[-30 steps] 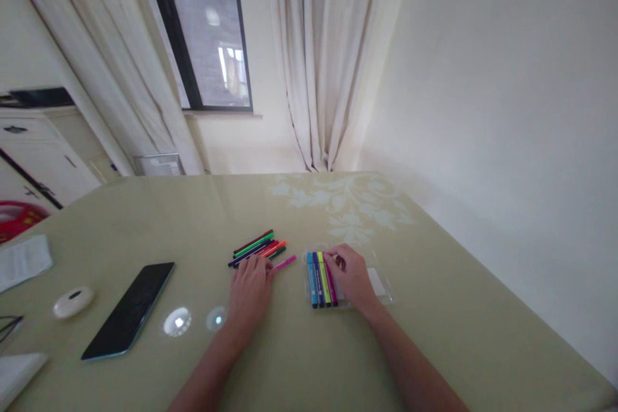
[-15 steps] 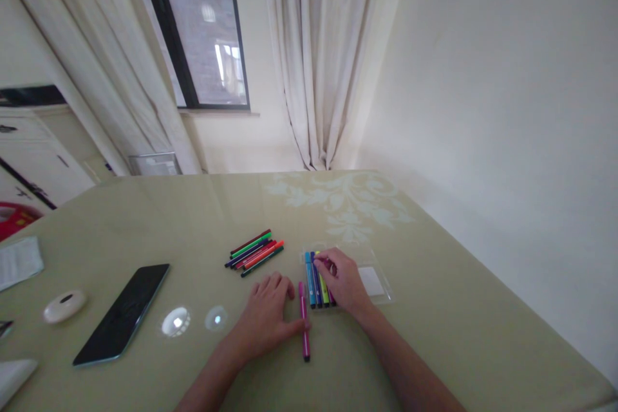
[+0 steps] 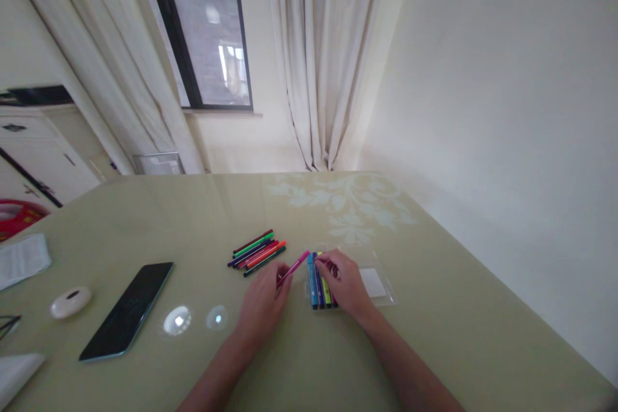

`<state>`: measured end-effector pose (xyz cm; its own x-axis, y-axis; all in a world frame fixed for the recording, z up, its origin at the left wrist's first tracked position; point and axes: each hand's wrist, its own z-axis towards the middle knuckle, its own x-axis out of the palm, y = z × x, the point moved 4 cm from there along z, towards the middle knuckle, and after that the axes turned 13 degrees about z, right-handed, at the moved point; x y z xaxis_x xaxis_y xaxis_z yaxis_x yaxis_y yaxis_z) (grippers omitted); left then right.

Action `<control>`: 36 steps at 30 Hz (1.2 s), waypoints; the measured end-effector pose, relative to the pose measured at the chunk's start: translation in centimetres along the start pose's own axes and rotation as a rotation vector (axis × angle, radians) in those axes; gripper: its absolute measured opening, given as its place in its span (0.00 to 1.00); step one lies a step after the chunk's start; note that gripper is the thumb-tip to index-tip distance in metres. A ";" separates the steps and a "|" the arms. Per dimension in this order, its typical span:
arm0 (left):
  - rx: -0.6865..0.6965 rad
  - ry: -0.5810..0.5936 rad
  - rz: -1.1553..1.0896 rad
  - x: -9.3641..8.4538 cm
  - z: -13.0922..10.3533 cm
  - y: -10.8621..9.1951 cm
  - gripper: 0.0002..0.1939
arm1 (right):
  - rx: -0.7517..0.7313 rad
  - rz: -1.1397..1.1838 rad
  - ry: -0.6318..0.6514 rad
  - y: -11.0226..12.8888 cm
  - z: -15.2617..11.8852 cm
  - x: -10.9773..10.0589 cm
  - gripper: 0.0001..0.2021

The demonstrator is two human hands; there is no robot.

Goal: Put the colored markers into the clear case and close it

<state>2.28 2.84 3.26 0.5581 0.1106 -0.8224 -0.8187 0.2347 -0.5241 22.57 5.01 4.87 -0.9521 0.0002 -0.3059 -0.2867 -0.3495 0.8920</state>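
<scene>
Now left hand [image 3: 264, 301] pinches pink marker [image 3: 293, 268] at centre frame, tip angled up-right toward clear tray [image 3: 381, 299], prob. lined up w/ row already there. Right hand [image 3: 344, 282], fingers curled, presses on markers in tray [image 3: 319, 283], seems to steady them. Loose marker pile [image 3: 257, 252] lies just upper left. Vs 0.5 s ago: pink marker off table, lifted, swung from vertical to diagonal. Phone [image 3: 128, 310] at lower left.

The right hand [image 3: 346, 284] covers the near ends of the pens in the clear tray [image 3: 381, 283], so the purple one at its 9 o'clock barely shows. The left hand [image 3: 264, 301] hides the pink pen's [image 3: 293, 268] lower half and its grip. At 9 o'clock, paper [image 3: 22, 259] and dark glasses [image 3: 7, 325] are cut off by the edge.
</scene>
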 end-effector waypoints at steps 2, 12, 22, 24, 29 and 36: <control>0.013 -0.047 -0.131 0.1 -0.2 -0.4 0.11 | 0.038 0.088 0.031 0.1 0.0 0.2 0.12; 0.036 -0.155 -0.232 -0.4 -0.5 -1.9 0.09 | 0.244 0.641 0.095 0.6 -0.2 1.5 0.17; 0.518 0.039 0.109 1.3 -2.1 -4.8 0.21 | 0.218 0.392 -0.224 -2.9 2.4 -5.5 0.21; 0.622 0.082 0.197 2.2 -2.6 -5.7 0.27 | 0.263 0.307 -0.134 -3.7 2.6 -5.6 0.20; 0.706 0.147 0.295 4.1 -2.9 -6.6 0.27 | 0.265 0.078 -0.005 -4.8 2.6 -4.0 0.16; 0.669 0.141 0.310 4.1 -2.4 -6.4 0.25 | 0.250 -0.054 0.011 -4.4 3.0 -3.7 0.12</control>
<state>9.46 -0.51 2.74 0.2561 0.1532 -0.9544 -0.6535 0.7550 -0.0541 27.08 9.32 3.09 -0.9339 0.0022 -0.3575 -0.3557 -0.1063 0.9285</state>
